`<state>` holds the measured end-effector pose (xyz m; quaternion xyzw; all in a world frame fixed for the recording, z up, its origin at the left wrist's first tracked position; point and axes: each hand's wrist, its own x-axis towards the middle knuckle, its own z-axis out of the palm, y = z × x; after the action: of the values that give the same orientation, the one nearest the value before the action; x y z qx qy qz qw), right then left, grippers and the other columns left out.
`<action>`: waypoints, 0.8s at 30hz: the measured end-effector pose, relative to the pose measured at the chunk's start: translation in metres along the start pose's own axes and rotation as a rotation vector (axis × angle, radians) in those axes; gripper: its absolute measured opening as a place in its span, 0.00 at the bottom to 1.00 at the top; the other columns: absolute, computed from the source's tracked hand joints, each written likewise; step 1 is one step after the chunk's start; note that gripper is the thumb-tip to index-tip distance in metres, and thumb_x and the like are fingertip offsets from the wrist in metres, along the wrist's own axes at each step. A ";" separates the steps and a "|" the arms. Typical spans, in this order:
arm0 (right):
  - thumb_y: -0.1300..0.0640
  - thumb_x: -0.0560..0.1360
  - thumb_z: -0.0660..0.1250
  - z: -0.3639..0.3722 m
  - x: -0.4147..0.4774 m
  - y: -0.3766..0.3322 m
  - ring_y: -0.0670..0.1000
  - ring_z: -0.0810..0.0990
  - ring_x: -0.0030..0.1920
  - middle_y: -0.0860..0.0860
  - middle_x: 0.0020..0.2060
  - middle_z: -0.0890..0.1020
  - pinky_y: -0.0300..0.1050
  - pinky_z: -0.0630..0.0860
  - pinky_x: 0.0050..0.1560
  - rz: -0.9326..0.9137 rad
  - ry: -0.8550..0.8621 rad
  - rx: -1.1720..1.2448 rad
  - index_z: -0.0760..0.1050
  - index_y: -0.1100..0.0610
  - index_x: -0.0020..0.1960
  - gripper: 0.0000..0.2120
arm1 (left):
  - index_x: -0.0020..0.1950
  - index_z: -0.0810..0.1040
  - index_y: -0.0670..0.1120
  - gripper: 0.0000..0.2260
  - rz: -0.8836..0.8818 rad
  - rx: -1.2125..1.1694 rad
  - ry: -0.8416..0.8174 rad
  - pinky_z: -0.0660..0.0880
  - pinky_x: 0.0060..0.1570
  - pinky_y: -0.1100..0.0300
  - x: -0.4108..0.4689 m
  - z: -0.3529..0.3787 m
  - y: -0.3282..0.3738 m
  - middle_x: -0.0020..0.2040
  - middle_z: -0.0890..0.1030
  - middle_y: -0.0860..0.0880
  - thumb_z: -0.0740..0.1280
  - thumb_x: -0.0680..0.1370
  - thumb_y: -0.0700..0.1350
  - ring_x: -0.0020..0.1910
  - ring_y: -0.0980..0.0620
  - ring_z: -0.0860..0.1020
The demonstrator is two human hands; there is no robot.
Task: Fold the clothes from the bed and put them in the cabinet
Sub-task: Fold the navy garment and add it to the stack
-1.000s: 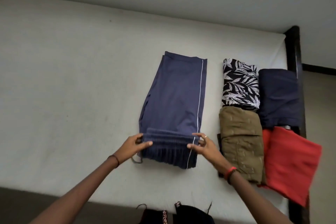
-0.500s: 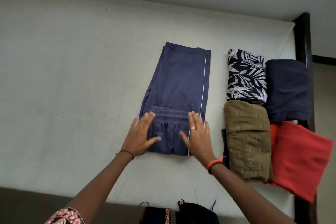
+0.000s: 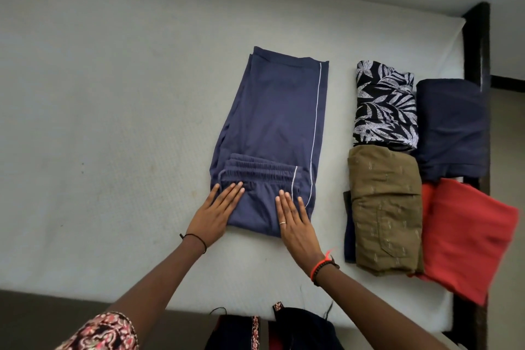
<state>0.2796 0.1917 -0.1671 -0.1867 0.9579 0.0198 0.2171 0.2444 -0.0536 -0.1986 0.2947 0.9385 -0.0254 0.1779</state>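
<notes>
White mattress (image 3: pixel 113 122) fills view, dark bed frame (image 3: pixel 477 45) down right edge. Blue trousers (image 3: pixel 272 122) lie flat mid-mattress, waistband end folded up over legs. To their right, apart, four folded pieces: red garment (image 3: pixel 466 239) overhanging frame, olive garment (image 3: pixel 383 207) touching it, navy garment (image 3: pixel 451 128) and leaf-print garment (image 3: pixel 383 102) behind. Left hand (image 3: pixel 213 216) and right hand (image 3: pixel 295 224) flat, fingers straight, pressing folded end. Dark cloth (image 3: pixel 301 329) at bottom edge cut off, hard to identify.
</notes>
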 end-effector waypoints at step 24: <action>0.55 0.70 0.67 -0.113 0.004 0.058 0.51 0.79 0.46 0.52 0.44 0.80 0.38 0.76 0.44 0.103 -0.938 1.117 0.73 0.57 0.54 0.14 | 0.32 0.68 0.51 0.08 -0.234 -1.210 -0.721 0.63 0.40 0.62 0.001 -0.127 -0.058 0.32 0.68 0.53 0.61 0.68 0.54 0.34 0.57 0.65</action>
<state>0.2092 0.2312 -0.0693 0.0251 0.6390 -0.3836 0.6662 0.1707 -0.0811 -0.0837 0.0151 0.6963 0.3849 0.6057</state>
